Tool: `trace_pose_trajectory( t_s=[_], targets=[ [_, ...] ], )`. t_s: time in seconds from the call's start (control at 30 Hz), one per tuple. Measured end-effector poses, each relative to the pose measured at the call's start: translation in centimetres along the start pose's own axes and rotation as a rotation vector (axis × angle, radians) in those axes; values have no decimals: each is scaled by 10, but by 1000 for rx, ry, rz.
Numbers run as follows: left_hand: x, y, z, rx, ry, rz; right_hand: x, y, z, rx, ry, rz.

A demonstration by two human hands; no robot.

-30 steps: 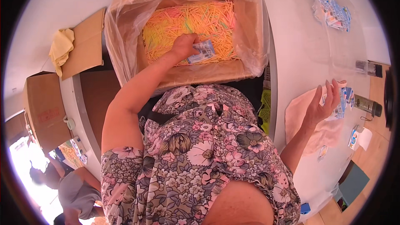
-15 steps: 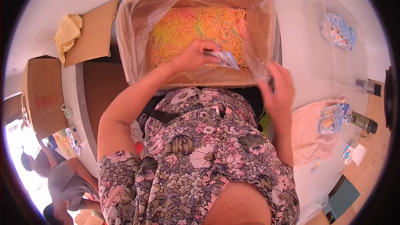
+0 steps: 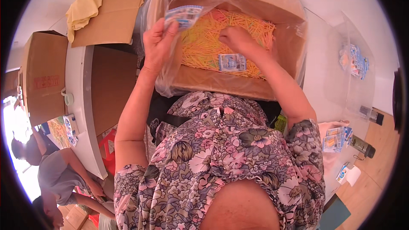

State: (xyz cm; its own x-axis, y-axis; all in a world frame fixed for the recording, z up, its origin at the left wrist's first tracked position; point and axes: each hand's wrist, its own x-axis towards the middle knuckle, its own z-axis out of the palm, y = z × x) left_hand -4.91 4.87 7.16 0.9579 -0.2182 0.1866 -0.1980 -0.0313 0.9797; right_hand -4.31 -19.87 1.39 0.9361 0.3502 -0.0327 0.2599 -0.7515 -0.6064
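Note:
My left hand (image 3: 158, 42) is raised over the left side of a cardboard box (image 3: 213, 80) lined with clear plastic. Between its thumb and fingers is a small blue-and-white packet (image 3: 185, 16), slightly blurred. Thin yellow, orange and pink sticks (image 3: 200, 44) fill the bottom of the box. My right hand (image 3: 237, 39) reaches in from the right, closed with its fingertips down at the sticks; what it pinches, if anything, is hidden. Just below that hand, another blue-and-white packet (image 3: 232, 62) lies flat on the sticks.
On the right, a clear plastic bin (image 3: 350, 64) holds several packets. More packets (image 3: 335, 139) lie on a pink cloth beside a dark bottle (image 3: 363, 148). At left stand a cardboard carton (image 3: 44, 81) and a green mug (image 3: 68, 98). A co-worker in grey (image 3: 61, 172) sits at lower left.
My left hand has moved left and up with a packet. My right hand has come from the box's right edge in over the sticks. A packet now lies on them.

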Motion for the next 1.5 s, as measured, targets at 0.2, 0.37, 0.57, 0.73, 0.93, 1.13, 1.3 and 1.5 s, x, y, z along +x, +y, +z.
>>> trace_pose_trajectory(
  t_s=[0.2, 0.37, 0.57, 0.73, 0.93, 1.13, 1.3, 1.5],
  targets=[
    [1, -9, -19, -374, 183, 96, 33, -11, 75, -403, -195, -206],
    [2, -11, -22, -439, 225, 94, 42, -18, 116, -676, -197, -268],
    [3, -12, -23, -424, 208, 98, 39, -31, 136, -1232, -39, -409],
    [1, -13, -22, -406, 200, 102, 46, -43, 118, -1154, -133, -446],
    [-1, -15, -25, -382, 221, 89, 42, -55, 62, -873, -191, -253],
    [3, -12, -23, -389, 199, 105, 48, -3, 73, 285, -171, 288],
    [4, -14, -22, -365, 256, 113, 70, 3, 88, 1004, -199, 513],
    [3, -14, -20, -376, 240, 127, 120, -8, 77, 1402, 210, 544]
  ],
)
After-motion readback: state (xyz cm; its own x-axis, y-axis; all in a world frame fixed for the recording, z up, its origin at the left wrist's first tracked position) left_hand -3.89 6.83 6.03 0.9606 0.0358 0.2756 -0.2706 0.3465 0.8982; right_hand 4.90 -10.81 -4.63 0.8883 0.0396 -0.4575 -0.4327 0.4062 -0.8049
